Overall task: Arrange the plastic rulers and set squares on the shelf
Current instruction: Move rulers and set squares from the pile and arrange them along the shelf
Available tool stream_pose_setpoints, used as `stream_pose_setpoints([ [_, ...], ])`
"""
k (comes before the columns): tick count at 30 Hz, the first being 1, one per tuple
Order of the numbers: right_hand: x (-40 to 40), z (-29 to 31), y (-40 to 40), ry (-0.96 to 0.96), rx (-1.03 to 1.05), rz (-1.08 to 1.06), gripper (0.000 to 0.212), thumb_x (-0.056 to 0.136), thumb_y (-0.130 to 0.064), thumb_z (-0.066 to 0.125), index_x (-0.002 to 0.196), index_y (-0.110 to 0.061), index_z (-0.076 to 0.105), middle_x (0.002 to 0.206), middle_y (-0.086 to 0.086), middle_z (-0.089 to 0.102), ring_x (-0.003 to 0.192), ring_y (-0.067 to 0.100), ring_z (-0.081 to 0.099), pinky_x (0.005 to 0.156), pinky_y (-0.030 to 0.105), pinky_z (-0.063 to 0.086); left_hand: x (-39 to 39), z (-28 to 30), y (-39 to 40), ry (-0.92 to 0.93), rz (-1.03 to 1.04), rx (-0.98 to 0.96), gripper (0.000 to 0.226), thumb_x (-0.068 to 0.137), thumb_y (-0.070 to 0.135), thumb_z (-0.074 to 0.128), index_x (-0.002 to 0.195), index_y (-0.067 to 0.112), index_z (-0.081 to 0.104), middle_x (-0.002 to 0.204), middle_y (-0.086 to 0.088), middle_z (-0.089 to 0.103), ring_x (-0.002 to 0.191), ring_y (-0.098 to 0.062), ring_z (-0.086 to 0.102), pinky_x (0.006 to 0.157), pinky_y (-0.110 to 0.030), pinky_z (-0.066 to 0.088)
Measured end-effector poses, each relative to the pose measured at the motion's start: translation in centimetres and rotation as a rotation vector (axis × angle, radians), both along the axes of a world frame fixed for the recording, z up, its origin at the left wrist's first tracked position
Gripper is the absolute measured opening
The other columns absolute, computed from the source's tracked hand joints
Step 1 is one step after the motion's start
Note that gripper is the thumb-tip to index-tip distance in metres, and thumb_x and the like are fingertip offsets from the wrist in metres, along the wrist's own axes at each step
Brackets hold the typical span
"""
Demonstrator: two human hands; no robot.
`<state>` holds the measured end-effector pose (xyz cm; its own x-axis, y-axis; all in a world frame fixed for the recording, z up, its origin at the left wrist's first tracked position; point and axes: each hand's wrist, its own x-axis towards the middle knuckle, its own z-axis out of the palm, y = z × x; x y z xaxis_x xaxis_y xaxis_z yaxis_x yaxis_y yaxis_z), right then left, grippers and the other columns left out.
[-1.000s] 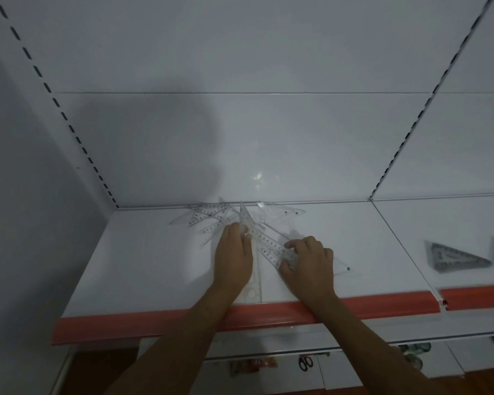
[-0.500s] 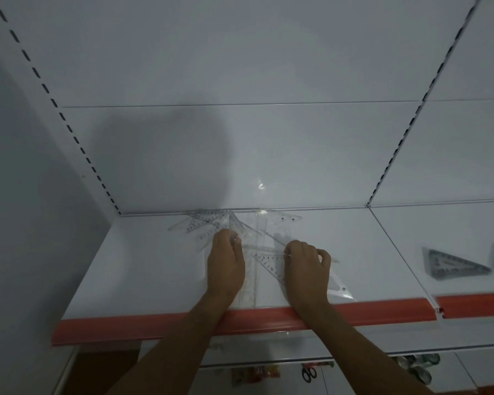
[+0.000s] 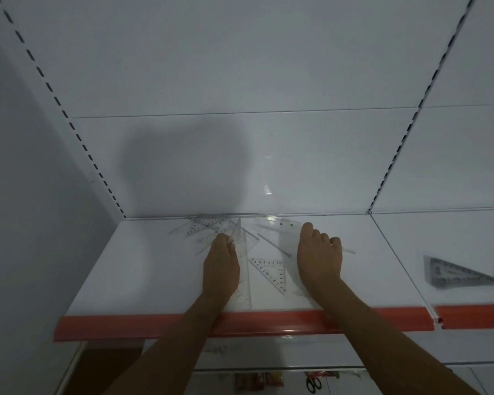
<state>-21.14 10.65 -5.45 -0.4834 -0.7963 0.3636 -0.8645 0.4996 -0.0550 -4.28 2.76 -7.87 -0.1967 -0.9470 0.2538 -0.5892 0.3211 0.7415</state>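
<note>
Rests the left grip (image 3: 221, 269) on a long clear ruler (image 3: 244, 283), likely to stop it sliding on the smooth shelf (image 3: 154, 266). Curls the fingertips (image 3: 231, 243) at its far end; hard to tell if pinching or just pressing. Lays the right grip (image 3: 320, 260) over another clear strip (image 3: 350, 250), fingers bent, maybe to drag it into line; cannot tell if closed on it. Leaves a small set square (image 3: 270, 273) flat between the two, numbers showing. Keeps a messy pile of rulers (image 3: 208, 226) at the back wall, not sorted yet. Hard to count: see-through, overlapping, dim. Hides parts under both palms. Cuts off a dark set square (image 3: 454, 276) on the next shelf, blurry.
</note>
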Motion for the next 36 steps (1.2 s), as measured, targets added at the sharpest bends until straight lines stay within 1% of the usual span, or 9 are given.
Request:
stream_pose_setpoints([
  [4,-1.4,-0.2,0.9,-0.01,-0.114,0.014,0.029,0.06,0.004,0.076,0.081,-0.002,0.057,0.057,0.006,0.052,0.045,0.023,0.05,0.052,0.029,0.033,-0.1,-0.3,-0.1,-0.008,-0.004,-0.041,0.009,0.099,0.016,0.042,0.091,0.017,0.047,0.081,0.001,0.056,0.077,-0.02,0.057,0.072,-0.037,0.049],
  [7,-2.1,-0.7,1.9,-0.069,-0.13,0.09,0.036,0.063,-0.008,0.084,0.081,-0.007,0.053,0.065,0.006,0.054,0.049,0.022,0.051,0.049,0.025,0.03,-0.2,-0.2,-0.3,0.006,-0.018,-0.025,0.01,0.099,0.015,0.042,0.103,0.012,0.051,0.096,-0.005,0.061,0.09,-0.024,0.06,0.079,-0.034,0.047],
  [11,-3.1,-0.1,3.0,-0.24,-0.191,0.066,0.02,0.081,-0.014,0.072,0.09,-0.005,0.056,0.086,0.012,0.056,0.07,0.029,0.055,0.059,0.031,0.037,-1.5,1.2,-0.4,0.019,-0.055,-0.062,0.011,0.099,0.012,0.04,0.102,0.013,0.051,0.096,-0.009,0.062,0.089,-0.027,0.061,0.075,-0.034,0.047],
  [15,-3.7,1.3,5.2,-0.245,-0.238,0.024,0.015,0.085,-0.011,0.066,0.095,-0.005,0.056,0.091,0.011,0.056,0.074,0.029,0.056,0.06,0.031,0.038,-5.3,3.7,0.2,0.066,-0.167,-0.031,0.035,0.096,0.006,0.04,0.13,0.013,0.048,0.109,-0.012,0.064,0.09,-0.028,0.061,0.075,-0.034,0.048],
  [18,-4.3,2.9,7.5,-0.307,-0.212,-0.07,0.027,0.092,-0.017,0.058,0.117,-0.009,0.05,0.11,0.007,0.055,0.092,0.025,0.056,0.07,0.031,0.045,-8.7,5.0,2.2,0.101,-0.321,-0.005,0.051,0.092,0.004,0.042,0.14,0.022,0.041,0.126,-0.004,0.062,0.099,-0.029,0.064,0.084,-0.038,0.052],
  [23,-5.8,3.9,15.0,-0.363,-0.243,-0.292,0.04,0.096,-0.023,0.051,0.134,-0.013,0.042,0.125,0.005,0.051,0.109,0.02,0.053,0.086,0.03,0.047,-14.4,5.2,8.9,0.089,-0.622,0.077,0.031,0.094,0.009,0.041,0.123,0.022,0.044,0.112,0.004,0.067,0.084,-0.028,0.065,0.075,-0.039,0.052],
  [27,-6.7,3.3,23.3,-0.364,-0.255,-0.539,0.032,0.096,-0.026,0.051,0.127,-0.022,0.045,0.119,-0.002,0.057,0.098,0.014,0.06,0.082,0.033,0.054,-18.2,5.4,16.3,0.124,-0.847,0.075,0.018,0.1,0.018,0.044,0.117,0.018,0.049,0.101,0.003,0.067,0.081,-0.018,0.064,0.066,-0.025,0.047],
  [32,-7.4,4.0,33.5,-0.426,-0.29,-0.804,0.012,0.097,-0.026,0.05,0.107,-0.027,0.043,0.096,-0.005,0.061,0.066,0.011,0.061,0.055,0.03,0.057,-21.6,6.0,26.1,0.139,-1.091,0.182,0.016,0.099,0.02,0.046,0.115,0.018,0.049,0.097,0.003,0.065,0.071,-0.008,0.056,0.053,-0.01,0.041],
  [36,-8.6,4.2,40.3,-0.385,-0.344,-0.891,0.005,0.099,-0.028,0.044,0.104,-0.027,0.043,0.102,-0.009,0.059,0.067,0.012,0.06,0.056,0.031,0.057,-24.2,6.1,32.8,0.122,-1.202,0.213,0.018,0.098,0.02,0.05,0.116,0.021,0.049,0.105,0.009,0.059,0.088,-0.009,0.059,0.071,-0.016,0.047],
])
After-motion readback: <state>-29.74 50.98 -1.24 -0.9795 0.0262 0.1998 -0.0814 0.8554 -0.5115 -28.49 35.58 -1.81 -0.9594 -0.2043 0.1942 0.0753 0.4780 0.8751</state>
